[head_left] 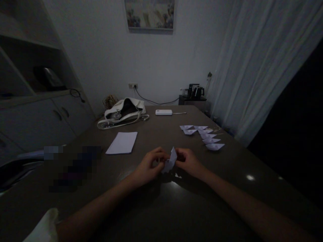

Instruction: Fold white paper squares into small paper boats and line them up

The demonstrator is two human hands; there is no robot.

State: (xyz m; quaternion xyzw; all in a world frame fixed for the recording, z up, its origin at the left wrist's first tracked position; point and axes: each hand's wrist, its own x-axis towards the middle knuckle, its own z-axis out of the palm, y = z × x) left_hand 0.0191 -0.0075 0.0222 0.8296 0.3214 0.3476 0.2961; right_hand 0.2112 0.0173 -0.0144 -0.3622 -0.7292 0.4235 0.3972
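"Where was the folded paper [171,160]?"

"It was between the two hands, in front of the person, above the near part of the brown table [156,208]. One pointed part of it stood upward."

"And how was the left hand [151,164]?"

"Its thumb and fingers were curled and rather narrow, and they held the left side of the folded paper."

"Was the right hand [189,162] also holding it?"

"Yes, it held the other side with bent fingers. Some of these fingertips were in shadow, so I could not see their exact grip."

"Which things were lying around?"

"Farther away on the right there was a group of small paper boats [214,147], placed close together, and some of them seemed to touch. On the left, beyond the left hand, there was a stack of white paper [122,143], lying flat."

"What was behind this stack?"

"A white bag [123,112] lay near the far edge, with its opening visible. To the right of the bag, well apart from the hands, was a white oblong device [164,112] with a thin strap."
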